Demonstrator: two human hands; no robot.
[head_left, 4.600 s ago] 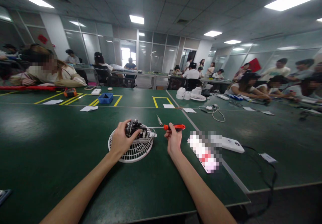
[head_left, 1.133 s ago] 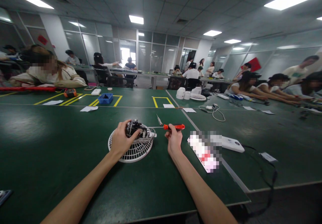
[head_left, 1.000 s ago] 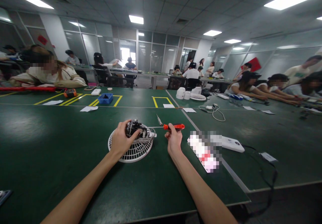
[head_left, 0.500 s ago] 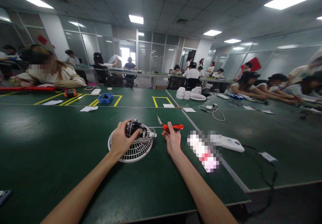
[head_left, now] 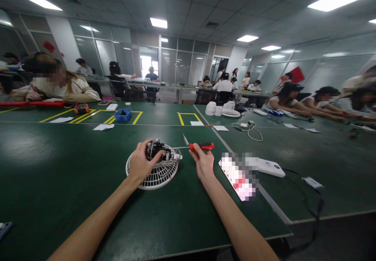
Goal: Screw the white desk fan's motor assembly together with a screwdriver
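A pixel mosaic is covering the white-and-red flat object (head_left: 238,175) right of the right hand (head_left: 202,163). The left hand (head_left: 141,163) is hiding part of the black wired motor (head_left: 157,150). The picture's left edge is cutting off a small blue-grey item (head_left: 3,229) on the green tabletop (head_left: 73,167).

Two bare forearms, left hand (head_left: 140,165), right hand (head_left: 202,163), seemingly no rings
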